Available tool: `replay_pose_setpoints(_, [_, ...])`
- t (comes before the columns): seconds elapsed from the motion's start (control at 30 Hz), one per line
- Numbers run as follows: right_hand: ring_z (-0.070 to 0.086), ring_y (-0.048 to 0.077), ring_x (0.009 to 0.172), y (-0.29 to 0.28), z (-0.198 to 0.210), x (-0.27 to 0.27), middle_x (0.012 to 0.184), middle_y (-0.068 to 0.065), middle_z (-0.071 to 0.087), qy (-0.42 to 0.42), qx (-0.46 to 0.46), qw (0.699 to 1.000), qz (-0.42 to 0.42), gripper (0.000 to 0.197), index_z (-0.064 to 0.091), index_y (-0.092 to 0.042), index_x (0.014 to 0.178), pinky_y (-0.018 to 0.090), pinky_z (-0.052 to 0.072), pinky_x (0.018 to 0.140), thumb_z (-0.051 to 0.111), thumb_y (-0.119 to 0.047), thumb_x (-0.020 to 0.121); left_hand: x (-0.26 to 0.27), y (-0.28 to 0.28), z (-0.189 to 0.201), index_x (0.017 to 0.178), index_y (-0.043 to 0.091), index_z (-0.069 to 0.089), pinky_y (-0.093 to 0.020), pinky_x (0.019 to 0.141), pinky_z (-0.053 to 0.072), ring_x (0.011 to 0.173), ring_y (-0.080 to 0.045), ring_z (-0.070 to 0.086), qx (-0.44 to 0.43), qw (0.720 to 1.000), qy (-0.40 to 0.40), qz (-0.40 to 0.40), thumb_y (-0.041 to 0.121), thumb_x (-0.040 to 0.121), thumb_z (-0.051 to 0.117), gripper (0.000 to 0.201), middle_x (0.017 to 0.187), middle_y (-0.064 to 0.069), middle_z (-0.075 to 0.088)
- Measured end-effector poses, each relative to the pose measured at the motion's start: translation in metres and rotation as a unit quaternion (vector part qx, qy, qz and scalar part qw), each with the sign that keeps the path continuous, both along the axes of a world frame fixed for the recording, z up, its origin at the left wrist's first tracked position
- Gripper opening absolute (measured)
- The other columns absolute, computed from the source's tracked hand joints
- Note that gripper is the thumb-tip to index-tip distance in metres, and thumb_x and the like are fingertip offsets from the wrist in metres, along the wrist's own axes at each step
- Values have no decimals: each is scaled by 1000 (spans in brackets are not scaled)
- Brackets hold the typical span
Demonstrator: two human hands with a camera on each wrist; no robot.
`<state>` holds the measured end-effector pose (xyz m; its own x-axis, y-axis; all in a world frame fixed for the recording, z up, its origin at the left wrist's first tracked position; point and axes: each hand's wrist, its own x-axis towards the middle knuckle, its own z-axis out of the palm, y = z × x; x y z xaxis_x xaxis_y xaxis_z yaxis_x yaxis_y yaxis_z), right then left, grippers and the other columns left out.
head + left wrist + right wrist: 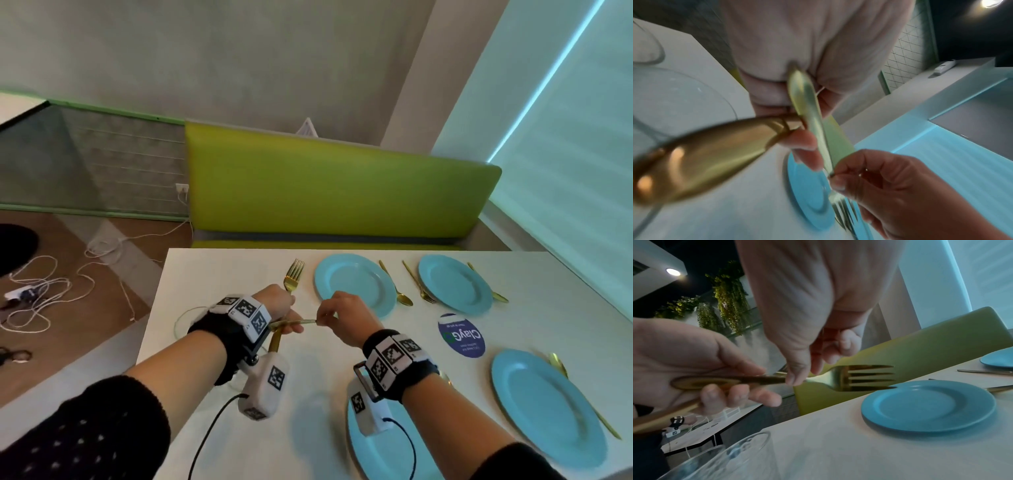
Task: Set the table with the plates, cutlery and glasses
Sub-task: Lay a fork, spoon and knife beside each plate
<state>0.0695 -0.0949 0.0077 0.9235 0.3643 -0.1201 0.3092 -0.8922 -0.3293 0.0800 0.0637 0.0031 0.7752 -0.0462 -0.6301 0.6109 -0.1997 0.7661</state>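
Note:
My left hand (290, 323) grips two gold pieces of cutlery above the white table (212, 274). One is a fork (298, 322) held level between my hands, with its tines (869, 378) pointing at the far-left blue plate (356, 284). My right hand (321, 319) pinches this fork at its neck (797, 378) between thumb and finger. The second gold piece (275, 342) sticks out below my left hand, toward the wrist camera (705, 154). Three more blue plates (455, 284) (548, 407) (366, 452) lie on the table.
Another gold fork (295, 272) shows beyond my left hand, left of the far plate. Spoons and forks (399, 291) flank the other plates. Clear glasses (725, 459) stand under my left wrist near the table's left edge. A round blue sticker (461, 335) and a green bench (325, 192) are beyond.

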Motion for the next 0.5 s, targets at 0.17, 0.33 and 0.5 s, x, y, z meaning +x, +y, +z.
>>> replay_pose_setpoints(0.17, [61,22,98,-4,-16,59,102,6,68,35,41,995,-85,14,73,-13,95,29,48,86,62,-16,88,43,30,-11,96,-3,42,-27,45,43,56,-25,59,8,992,-17,121,5,97,29,15,72,-16,60])
replay_pose_setpoints(0.33, [64,24,95,-1,-48,115,100,8,70,100,-7,980,-174,19,71,-13,92,29,50,87,53,-19,91,71,53,-22,101,-4,42,-25,43,45,57,-23,57,-5,988,-13,156,5,98,31,15,73,-14,58])
replay_pose_setpoints(0.5, [46,14,84,14,-83,148,89,2,52,186,-45,959,-210,22,66,-9,104,16,37,58,53,-23,92,86,57,-29,101,-4,42,-22,41,46,57,-21,55,-24,987,-8,158,5,100,32,14,73,-12,56])
